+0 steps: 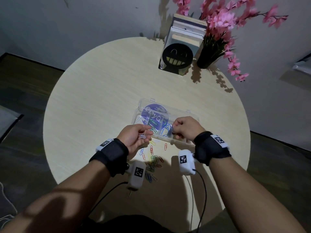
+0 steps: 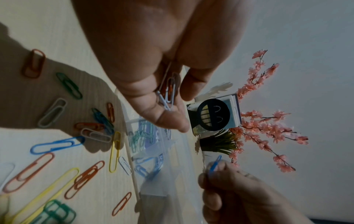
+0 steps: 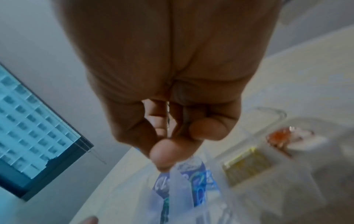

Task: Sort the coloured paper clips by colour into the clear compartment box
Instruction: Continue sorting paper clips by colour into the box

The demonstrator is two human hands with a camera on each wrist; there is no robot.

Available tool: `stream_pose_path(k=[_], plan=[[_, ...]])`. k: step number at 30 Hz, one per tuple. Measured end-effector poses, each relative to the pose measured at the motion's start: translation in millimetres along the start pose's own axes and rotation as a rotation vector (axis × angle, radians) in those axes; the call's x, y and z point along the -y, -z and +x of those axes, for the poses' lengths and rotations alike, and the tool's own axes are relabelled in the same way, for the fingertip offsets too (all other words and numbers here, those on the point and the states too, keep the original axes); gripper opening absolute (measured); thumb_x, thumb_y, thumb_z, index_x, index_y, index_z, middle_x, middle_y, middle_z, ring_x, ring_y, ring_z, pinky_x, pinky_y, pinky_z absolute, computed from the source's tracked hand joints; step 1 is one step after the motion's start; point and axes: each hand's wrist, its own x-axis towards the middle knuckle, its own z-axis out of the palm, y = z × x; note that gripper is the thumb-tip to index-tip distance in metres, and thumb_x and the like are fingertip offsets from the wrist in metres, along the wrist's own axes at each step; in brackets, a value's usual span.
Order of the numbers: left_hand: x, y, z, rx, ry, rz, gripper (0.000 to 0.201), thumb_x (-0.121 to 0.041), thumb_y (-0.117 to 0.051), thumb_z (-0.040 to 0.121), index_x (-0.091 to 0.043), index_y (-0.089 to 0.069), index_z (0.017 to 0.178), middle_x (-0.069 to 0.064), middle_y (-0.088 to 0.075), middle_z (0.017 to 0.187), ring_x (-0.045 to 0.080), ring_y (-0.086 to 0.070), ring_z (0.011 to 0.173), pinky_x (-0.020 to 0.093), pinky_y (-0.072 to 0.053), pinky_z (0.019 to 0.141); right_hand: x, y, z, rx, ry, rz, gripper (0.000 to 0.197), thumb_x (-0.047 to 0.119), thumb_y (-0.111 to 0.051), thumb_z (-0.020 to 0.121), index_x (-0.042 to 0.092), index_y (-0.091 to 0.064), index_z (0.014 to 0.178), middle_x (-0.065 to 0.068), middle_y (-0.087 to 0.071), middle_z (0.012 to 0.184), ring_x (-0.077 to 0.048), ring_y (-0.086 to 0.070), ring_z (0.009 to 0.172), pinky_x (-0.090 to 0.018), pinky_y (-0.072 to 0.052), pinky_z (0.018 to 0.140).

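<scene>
A person seated at a round pale-wood worktop (image 1: pixel 94 91) sorts coloured paper clips. The left hand (image 1: pixel 134 137), palm up with fingers loosely cupped, carries a small bunch of white and orange clips (image 1: pixel 142 135) just beside the near edge of the clear compartment box (image 1: pixel 193 116). The right hand (image 1: pixel 185 127), fingers curled, pinches a single blue paper clip (image 2: pixel 215 164) between thumb and forefinger above the box, over the section where blue clips (image 1: pixel 164 129) already lie; green clips (image 1: pixel 154 129) fill the section next to it. From the right wrist, yellow and orange clips show blurred in other sections. A loose pile of mixed clips (image 1: pixel 154 163) lies on the worktop between the wrists. At the far edge stand a black smiley-face bookend (image 1: pixel 177 56) with books and a dark vase of pink blossoms (image 1: pixel 218 19).
</scene>
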Motion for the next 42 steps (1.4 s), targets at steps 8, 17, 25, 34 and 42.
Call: stream_pose_path(k=[8, 17, 25, 34, 42], plan=[[-4, 6, -13, 0.071, -0.031, -0.141, 0.026, -0.01, -0.04, 0.095, 0.004, -0.063, 0.096, 0.018, -0.069, 0.082, 0.023, -0.068, 0.065, 0.026, -0.057, 0.062, 0, -26, 22, -0.111, -0.094, -0.307, 0.01, 0.009, -0.063, 0.075, 0.004, -0.071, 0.072, -0.017, -0.07, 0.077, -0.031, -0.064, 0.073, -0.031, -0.053, 0.069], [-9, 1, -34, 0.264, 0.013, -0.307, 0.046, -0.024, -0.028, 0.098, 0.006, -0.062, 0.108, 0.024, -0.069, 0.099, 0.032, -0.069, 0.084, 0.038, -0.057, 0.076, 41, -38, -56, -0.275, 0.382, -0.122, 0.005, 0.018, -0.07, 0.077, 0.018, -0.071, 0.082, 0.006, -0.064, 0.073, -0.012, -0.057, 0.068, -0.021, -0.043, 0.063], [0, -1, -50, 0.352, 0.013, -0.278, 0.05, -0.022, -0.033, 0.093, 0.01, -0.05, 0.128, 0.017, -0.06, 0.09, 0.022, -0.059, 0.064, 0.03, -0.055, 0.061, 49, -69, -94, -0.251, 0.416, -0.342, 0.031, 0.016, -0.07, 0.081, 0.018, -0.066, 0.111, 0.004, -0.048, 0.092, -0.01, -0.048, 0.087, -0.016, -0.035, 0.073], [13, -10, -65, 0.398, 0.02, -0.256, 0.04, -0.019, -0.031, 0.094, 0.003, -0.062, 0.107, 0.013, -0.067, 0.075, 0.019, -0.066, 0.068, 0.032, -0.055, 0.074, 35, -53, -117, -0.211, 0.476, -0.222, 0.044, 0.005, -0.063, 0.08, 0.042, -0.047, 0.062, 0.007, -0.067, 0.086, 0.002, -0.05, 0.064, -0.007, -0.033, 0.058], [20, -27, -72, 0.306, -0.035, -0.292, 0.034, -0.008, -0.037, 0.093, 0.009, -0.058, 0.112, 0.025, -0.065, 0.103, 0.031, -0.069, 0.084, 0.037, -0.058, 0.079, 12, -31, -111, -0.17, 0.421, 0.093, 0.012, 0.006, -0.068, 0.077, 0.018, -0.066, 0.078, 0.006, -0.059, 0.063, -0.008, -0.051, 0.056, -0.025, -0.044, 0.061]])
